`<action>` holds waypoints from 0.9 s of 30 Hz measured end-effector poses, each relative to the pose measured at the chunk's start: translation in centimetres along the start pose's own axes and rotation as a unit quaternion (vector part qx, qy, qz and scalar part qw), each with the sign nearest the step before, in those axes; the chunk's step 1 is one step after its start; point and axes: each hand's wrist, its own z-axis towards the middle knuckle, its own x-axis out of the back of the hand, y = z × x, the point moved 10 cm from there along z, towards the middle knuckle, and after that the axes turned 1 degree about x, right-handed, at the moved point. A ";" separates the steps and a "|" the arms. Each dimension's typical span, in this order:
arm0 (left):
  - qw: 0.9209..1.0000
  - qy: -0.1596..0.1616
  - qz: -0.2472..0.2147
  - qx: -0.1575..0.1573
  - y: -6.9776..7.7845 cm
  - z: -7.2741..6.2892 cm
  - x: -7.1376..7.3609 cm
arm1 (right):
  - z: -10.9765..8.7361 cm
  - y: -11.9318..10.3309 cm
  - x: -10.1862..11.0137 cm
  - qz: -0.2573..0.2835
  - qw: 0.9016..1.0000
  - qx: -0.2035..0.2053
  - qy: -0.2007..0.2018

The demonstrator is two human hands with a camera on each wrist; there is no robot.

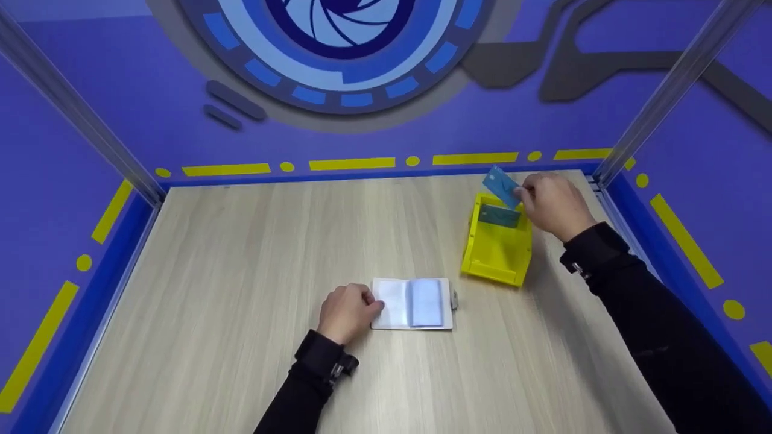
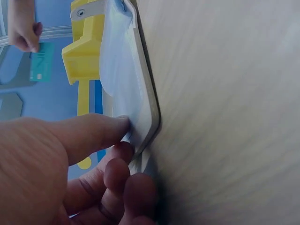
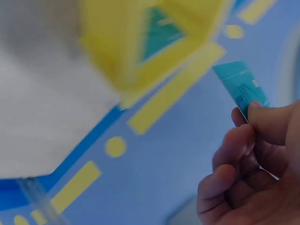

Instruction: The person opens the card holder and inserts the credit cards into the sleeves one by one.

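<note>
My right hand pinches a teal card by one corner, above the back end of a yellow bin. A second teal card leans inside the bin against its back wall. In the right wrist view the pinched card sits between thumb and forefinger. My left hand holds the left edge of an open card holder that lies on the table. Its clear plastic sleeves face up, and a snap strap sticks out on its right side. The left wrist view shows the thumb on top of the holder's corner.
The wooden table is bounded by blue walls with yellow markings at the back and both sides. Metal posts stand in the back corners. The bin is to the right of the card holder.
</note>
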 end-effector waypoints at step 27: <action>1.000 0.013 0.015 -0.007 0.3 -0.4 -0.1 | -10.6 -12.2 -14.3 0.221 0.936 -0.112 -0.248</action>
